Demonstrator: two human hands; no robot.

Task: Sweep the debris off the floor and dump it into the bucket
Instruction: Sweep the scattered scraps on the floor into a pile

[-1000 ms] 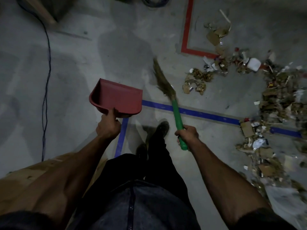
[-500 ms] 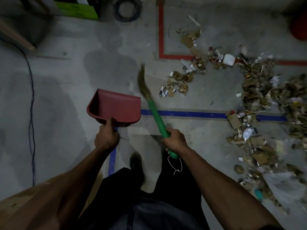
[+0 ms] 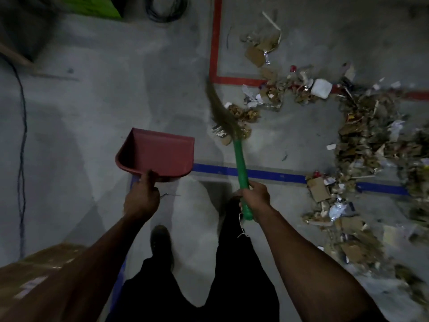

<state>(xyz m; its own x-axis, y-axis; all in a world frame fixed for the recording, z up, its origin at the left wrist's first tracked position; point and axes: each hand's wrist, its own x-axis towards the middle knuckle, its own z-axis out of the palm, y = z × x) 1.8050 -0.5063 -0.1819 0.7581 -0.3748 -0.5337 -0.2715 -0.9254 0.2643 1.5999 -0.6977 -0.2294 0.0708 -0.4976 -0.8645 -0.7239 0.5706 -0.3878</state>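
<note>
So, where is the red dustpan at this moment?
In the head view, the red dustpan is left of centre, held by the left hand, left of the broom.

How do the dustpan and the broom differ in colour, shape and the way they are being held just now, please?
The dustpan is red and a broad scoop; the broom has a slim green handle ending in a brown bristle tuft. The left hand grips the dustpan at its near edge, empty; the right hand grips the broom low on its handle, bristles over the debris. Both are held above the floor.

Forearms point(image 3: 308, 259) bare, no sleeves visible. Trousers point(image 3: 234, 287) black, loose. Shoe point(image 3: 161, 242) dark, rounded toe. Hands point(image 3: 141, 201) ungloved.
</note>
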